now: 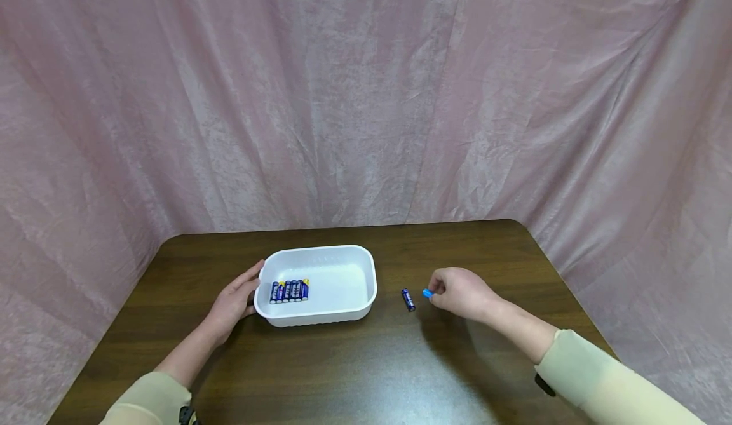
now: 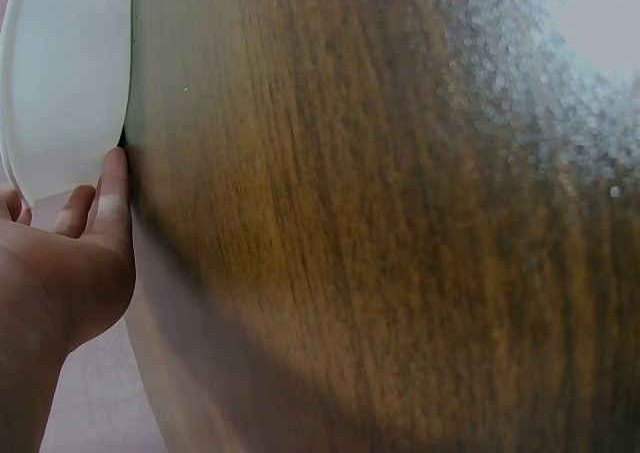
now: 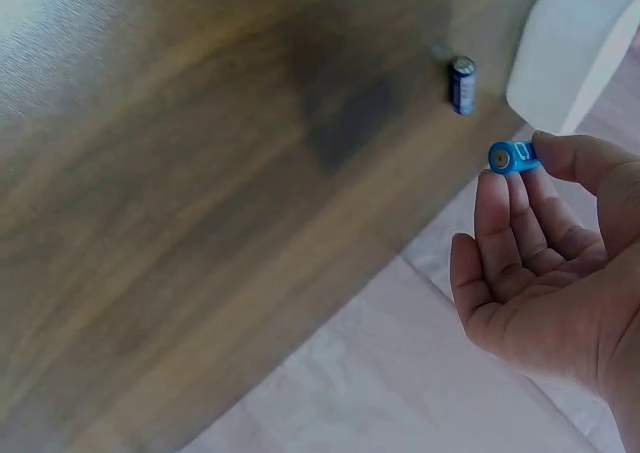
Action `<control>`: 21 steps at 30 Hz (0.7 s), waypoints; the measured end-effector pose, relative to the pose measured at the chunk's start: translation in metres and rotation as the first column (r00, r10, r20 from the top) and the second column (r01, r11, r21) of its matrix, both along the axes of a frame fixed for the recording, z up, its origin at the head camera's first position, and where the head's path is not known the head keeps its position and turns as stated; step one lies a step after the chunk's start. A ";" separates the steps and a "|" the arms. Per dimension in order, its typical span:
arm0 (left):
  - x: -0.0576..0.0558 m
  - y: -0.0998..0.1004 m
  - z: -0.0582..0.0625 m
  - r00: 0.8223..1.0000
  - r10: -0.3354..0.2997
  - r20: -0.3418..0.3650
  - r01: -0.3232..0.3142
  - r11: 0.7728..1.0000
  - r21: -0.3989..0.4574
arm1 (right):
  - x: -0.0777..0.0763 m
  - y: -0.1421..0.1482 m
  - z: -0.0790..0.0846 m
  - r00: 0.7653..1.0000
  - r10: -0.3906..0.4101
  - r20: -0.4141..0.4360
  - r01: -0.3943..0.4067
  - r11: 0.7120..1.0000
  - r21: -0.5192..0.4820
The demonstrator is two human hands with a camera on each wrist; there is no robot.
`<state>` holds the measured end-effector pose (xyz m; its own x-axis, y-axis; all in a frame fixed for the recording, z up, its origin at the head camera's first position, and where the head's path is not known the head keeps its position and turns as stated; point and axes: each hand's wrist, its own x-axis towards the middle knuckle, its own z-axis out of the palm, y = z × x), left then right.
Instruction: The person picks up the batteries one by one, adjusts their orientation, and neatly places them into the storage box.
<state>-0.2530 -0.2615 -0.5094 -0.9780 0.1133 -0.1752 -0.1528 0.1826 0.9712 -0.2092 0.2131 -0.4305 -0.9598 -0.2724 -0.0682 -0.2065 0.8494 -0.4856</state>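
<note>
Between thumb and fingertips, my right hand point(image 1: 464, 293) pinches a light blue battery point(image 3: 513, 157), one flat end showing in the right wrist view. Just left of it, a dark blue battery point(image 1: 408, 300) lies on the table. My left hand point(image 1: 233, 304) rests against the left end of a white plastic tray point(image 1: 320, 318), its fingers extended along the wall. Inside the tray, on the left half of its floor, several dark blue batteries point(image 1: 288, 291) lie side by side in a row, two with yellow-gold parts. The left wrist view shows the fingertips at the tray's outer wall point(image 2: 70, 103).
Everything stands on a dark brown wooden table point(image 1: 320, 374) with rounded far corners. A pink velvety curtain point(image 1: 366, 94) hangs right behind the table's far edge and round both sides. The tray's right end is close to the loose battery.
</note>
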 end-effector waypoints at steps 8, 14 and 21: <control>-0.002 -0.001 -0.002 1.000 0.000 0.000 0.000 1.000 0.008 | -0.008 -0.002 0.020 1.000 -0.002 -0.017 0.001 0.999 -0.054; -0.002 -0.001 -0.002 1.000 -0.004 0.007 0.004 1.000 0.006 | -0.016 -0.012 0.033 1.000 -0.007 -0.023 0.004 0.995 -0.099; -0.002 -0.001 -0.001 1.000 0.000 0.016 0.001 1.000 -0.009 | -0.026 -0.029 0.045 0.998 -0.006 -0.065 0.000 0.995 -0.095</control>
<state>-0.2549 -0.2623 -0.5106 -0.9751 0.1122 -0.1914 -0.1678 0.1914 0.9671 -0.2356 0.1842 -0.3856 -0.9622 -0.2717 0.0206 -0.2379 0.8008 -0.5497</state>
